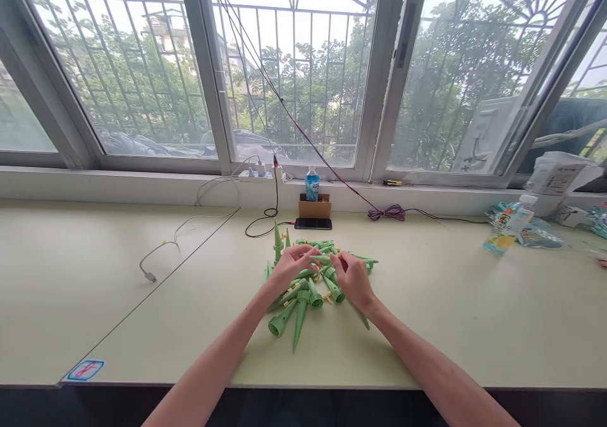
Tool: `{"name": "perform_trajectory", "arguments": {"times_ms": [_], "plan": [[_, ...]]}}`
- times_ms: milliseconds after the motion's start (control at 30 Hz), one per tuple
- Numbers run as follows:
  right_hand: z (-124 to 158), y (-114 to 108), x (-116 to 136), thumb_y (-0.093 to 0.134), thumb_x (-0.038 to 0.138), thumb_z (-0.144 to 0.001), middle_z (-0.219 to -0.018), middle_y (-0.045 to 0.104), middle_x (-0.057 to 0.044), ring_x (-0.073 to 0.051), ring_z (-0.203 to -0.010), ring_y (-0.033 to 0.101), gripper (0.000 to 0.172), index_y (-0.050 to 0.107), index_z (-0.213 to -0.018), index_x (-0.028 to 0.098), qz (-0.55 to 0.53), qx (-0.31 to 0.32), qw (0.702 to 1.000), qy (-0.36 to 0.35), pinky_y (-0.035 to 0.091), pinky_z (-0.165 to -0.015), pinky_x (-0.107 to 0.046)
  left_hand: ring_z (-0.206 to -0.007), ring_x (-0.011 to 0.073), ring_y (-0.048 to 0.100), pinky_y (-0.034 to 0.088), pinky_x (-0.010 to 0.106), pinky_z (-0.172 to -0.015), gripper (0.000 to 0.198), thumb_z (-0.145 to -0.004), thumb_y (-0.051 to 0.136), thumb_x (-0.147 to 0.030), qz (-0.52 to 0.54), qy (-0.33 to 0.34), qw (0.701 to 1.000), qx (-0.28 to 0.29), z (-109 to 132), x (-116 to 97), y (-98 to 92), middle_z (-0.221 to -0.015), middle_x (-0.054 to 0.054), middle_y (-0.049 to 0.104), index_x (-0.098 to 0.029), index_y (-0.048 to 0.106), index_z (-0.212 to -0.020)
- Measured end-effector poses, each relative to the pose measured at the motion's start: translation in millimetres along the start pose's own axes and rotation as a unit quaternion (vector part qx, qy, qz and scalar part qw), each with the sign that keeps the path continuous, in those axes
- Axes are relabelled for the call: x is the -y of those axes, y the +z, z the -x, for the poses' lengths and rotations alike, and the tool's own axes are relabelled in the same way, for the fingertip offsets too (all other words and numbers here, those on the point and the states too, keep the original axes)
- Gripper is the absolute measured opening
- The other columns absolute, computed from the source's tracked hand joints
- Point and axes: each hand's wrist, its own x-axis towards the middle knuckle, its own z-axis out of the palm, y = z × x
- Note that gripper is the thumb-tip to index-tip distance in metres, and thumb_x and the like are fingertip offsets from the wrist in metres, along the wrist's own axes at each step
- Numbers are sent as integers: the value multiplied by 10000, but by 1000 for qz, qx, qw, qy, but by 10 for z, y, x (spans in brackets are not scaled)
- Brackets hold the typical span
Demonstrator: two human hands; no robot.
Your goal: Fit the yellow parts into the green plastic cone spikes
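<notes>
Over a heap of green plastic plant watering spikes, my two hands hold one green watering spike [320,259] between them, lying roughly level. My left hand [294,264] has its fingers closed at the spike's left end. At the other end, the bent fingers of my right hand [351,278] pinch it. Below them, a loose watering spike [301,316] points toward me, and another spike [282,319] lies with its round cap facing me. Small yellow valve pieces [327,297] show among the spikes. My hands cover part of the heap.
Behind the heap, a phone [313,224] lies before a small cardboard box [314,207] and a blue-labelled bottle [312,185]. A grey cable [176,237] crosses the table [450,313] on the left. To the right are bundled wires [387,212] and a drink bottle [509,224].
</notes>
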Motion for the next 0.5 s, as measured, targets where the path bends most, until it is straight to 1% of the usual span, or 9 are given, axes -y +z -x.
{"name": "perform_trajectory", "arguments": {"times_ms": [100, 267, 400, 500], "plan": [[3, -8, 14, 421, 423, -953, -518, 391, 51, -106, -491, 328, 394, 426, -633, 194, -4, -7, 1000, 1, 273, -510, -227, -760, 191, 666, 578, 327, -679, 348, -806, 646, -476, -20, -7, 1000, 2, 10, -7, 9, -873, 74, 666, -133, 665, -863], [4, -18, 37, 417, 425, -956, -529, 400, 50, -104, -497, 329, 391, 423, -643, 191, -13, -13, 1000, 4, 278, -517, -222, -752, 175, 652, 553, 290, -676, 359, -818, 619, -499, -80, -11, 997, 14, 26, -22, 8, -828, 48, 638, -145, 653, -865], [8, -23, 34, 419, 431, -956, -530, 409, 49, -103, -497, 331, 390, 450, -654, 186, -19, -18, 1000, 8, 282, -517, -220, -664, 140, 613, 512, 258, -627, 389, -838, 583, -516, -147, -24, 988, 42, 35, -41, -1, -785, 35, 633, -140, 661, -897], [5, -24, 27, 423, 438, -955, -530, 416, 48, -103, -496, 335, 391, 469, -662, 183, -21, -21, 1000, 9, 284, -517, -222, -631, 123, 591, 499, 249, -619, 385, -839, 583, -509, -177, -25, 983, 51, 43, -55, 2, -774, 26, 630, -143, 665, -929]]}}
